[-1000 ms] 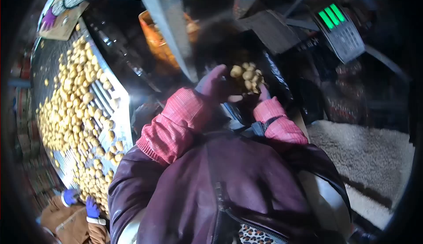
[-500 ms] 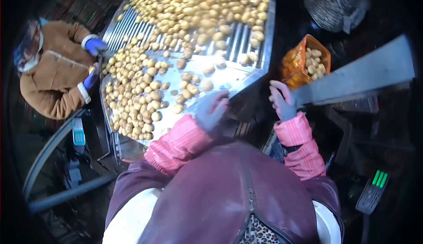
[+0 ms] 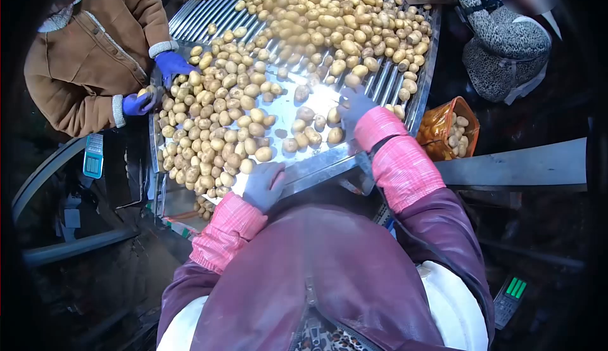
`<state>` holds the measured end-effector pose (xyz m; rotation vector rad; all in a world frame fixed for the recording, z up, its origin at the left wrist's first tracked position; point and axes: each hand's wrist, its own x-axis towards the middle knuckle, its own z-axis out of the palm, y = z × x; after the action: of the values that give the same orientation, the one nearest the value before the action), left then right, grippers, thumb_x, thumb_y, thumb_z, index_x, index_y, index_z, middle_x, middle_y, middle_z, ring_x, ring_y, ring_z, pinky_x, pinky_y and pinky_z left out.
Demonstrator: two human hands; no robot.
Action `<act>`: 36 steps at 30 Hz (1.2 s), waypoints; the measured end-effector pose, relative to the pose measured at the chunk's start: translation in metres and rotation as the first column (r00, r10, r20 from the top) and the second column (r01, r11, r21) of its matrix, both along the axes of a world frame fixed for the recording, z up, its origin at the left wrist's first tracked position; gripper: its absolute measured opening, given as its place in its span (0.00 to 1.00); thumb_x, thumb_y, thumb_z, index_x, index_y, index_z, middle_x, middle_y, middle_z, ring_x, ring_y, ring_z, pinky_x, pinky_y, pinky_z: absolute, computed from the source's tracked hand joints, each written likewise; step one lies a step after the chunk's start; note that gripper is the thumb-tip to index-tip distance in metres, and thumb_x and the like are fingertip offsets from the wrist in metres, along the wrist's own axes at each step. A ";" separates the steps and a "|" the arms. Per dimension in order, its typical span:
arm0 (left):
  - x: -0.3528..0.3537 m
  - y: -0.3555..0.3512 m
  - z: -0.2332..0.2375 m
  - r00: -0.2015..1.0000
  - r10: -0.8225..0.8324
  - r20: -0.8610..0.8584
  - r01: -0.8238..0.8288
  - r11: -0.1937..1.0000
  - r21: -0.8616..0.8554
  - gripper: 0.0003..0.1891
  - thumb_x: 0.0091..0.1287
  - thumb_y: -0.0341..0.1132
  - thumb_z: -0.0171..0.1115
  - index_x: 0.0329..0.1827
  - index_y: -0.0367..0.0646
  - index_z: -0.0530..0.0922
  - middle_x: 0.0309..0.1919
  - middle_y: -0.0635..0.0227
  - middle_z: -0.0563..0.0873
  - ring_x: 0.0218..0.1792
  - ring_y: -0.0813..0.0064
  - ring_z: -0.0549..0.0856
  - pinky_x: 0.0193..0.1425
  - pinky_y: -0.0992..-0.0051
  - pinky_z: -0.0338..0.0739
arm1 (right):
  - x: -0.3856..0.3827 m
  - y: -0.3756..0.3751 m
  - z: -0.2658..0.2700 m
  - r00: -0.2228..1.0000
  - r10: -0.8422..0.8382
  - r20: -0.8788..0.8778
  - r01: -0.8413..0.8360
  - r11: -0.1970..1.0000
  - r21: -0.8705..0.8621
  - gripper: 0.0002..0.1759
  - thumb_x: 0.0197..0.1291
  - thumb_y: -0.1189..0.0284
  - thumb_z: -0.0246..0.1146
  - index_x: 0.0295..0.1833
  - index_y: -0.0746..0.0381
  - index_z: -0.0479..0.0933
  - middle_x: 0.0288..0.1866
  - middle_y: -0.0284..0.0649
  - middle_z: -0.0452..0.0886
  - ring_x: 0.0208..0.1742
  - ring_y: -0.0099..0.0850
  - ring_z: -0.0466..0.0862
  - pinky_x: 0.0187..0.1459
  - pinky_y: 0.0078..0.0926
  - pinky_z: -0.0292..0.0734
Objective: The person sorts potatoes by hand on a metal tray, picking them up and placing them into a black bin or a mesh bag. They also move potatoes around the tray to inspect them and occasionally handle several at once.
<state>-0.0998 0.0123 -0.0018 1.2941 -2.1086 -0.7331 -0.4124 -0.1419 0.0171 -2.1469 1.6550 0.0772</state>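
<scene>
My left hand (image 3: 263, 187), in a grey glove, rests at the near rim of the metal sorting table (image 3: 320, 166). Its fingers lie outstretched beside the edge of a large heap of potatoes (image 3: 221, 113), holding nothing. Farther forward, my right hand (image 3: 356, 105), gloved alike, reaches over the table between a small group of potatoes (image 3: 310, 132) and the bars of the roller grate (image 3: 380, 78). Its fingers are blurred and partly hidden, and I cannot tell whether a potato is in them.
More potatoes (image 3: 335, 18) cover the grate at the back. A co-worker in a brown jacket (image 3: 95, 53) handles potatoes at the left with purple gloves (image 3: 172, 66). An orange mesh bag (image 3: 437, 129) of potatoes stands at the right by a metal beam (image 3: 525, 164). Another person (image 3: 506, 53) is behind.
My right hand has moved from beyond the table's right edge to over the potatoes. My left hand has drawn back to the near rim. The view has shifted, and the co-worker's hands are at the heap.
</scene>
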 end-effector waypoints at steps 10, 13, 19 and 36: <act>0.006 -0.009 -0.006 0.997 0.004 -0.073 0.003 0.996 0.095 0.14 0.68 0.36 0.63 0.54 0.39 0.81 0.45 0.56 0.86 0.48 0.53 0.82 0.56 0.59 0.76 | 0.086 0.001 -0.001 0.913 0.119 0.390 -0.092 0.992 -0.089 0.27 0.63 0.56 0.66 0.64 0.55 0.74 0.61 0.49 0.77 0.61 0.49 0.79 0.61 0.43 0.75; 0.010 0.001 -0.006 0.996 0.044 -0.084 -0.028 0.983 0.184 0.15 0.68 0.35 0.63 0.55 0.40 0.81 0.45 0.57 0.86 0.47 0.55 0.83 0.55 0.61 0.77 | 0.049 -0.043 0.013 0.950 0.049 0.308 0.094 0.897 -0.432 0.29 0.61 0.56 0.67 0.65 0.56 0.74 0.57 0.49 0.77 0.59 0.51 0.79 0.59 0.44 0.76; 0.010 0.007 0.017 0.945 0.253 -0.209 -0.141 0.888 0.437 0.15 0.72 0.35 0.61 0.58 0.39 0.81 0.44 0.64 0.86 0.41 0.71 0.83 0.46 0.73 0.78 | -0.017 -0.153 -0.027 0.962 -0.266 0.062 0.259 0.820 -0.511 0.35 0.56 0.58 0.63 0.72 0.48 0.66 0.61 0.51 0.72 0.60 0.55 0.77 0.60 0.52 0.73; -0.047 -0.092 0.028 -0.087 0.885 -0.458 0.447 0.446 0.775 0.19 0.73 0.43 0.55 0.60 0.41 0.76 0.42 0.63 0.81 0.41 0.63 0.82 0.45 0.64 0.80 | 0.007 -0.057 0.018 0.888 -0.087 0.452 0.270 0.893 -0.359 0.21 0.60 0.62 0.63 0.59 0.55 0.79 0.60 0.48 0.78 0.56 0.46 0.81 0.58 0.41 0.77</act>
<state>-0.1471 -0.0797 0.0258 0.8409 0.1347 -1.8700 -0.4051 -0.1994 0.0355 -2.0684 1.6975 -0.8158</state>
